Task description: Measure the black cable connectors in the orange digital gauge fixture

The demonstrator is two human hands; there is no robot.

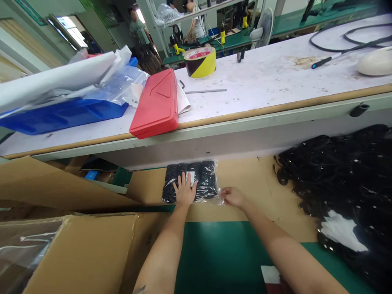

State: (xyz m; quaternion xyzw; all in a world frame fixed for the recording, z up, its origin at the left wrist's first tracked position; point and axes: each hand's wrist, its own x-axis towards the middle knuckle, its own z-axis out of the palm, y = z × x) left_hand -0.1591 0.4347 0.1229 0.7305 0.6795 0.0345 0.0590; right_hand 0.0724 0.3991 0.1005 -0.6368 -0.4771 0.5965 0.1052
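A clear plastic bag (208, 181) packed with rolled black bundles, which look like coiled cables, lies flat on a cardboard sheet. A small white label (191, 176) shows near its middle. My left hand (185, 192) rests on the bag with the fingers spread, just below the label. At the bag's lower right corner my right hand (232, 197) pinches the edge of the plastic between thumb and fingers.
A large heap of black cables (343, 171) lies to the right. Cardboard boxes (92, 249) stand at the left. Above runs a white shelf (260, 77) bearing a red case (159, 102), yellow-black tape (200, 63) and a blue tray (70, 116). People work in the background.
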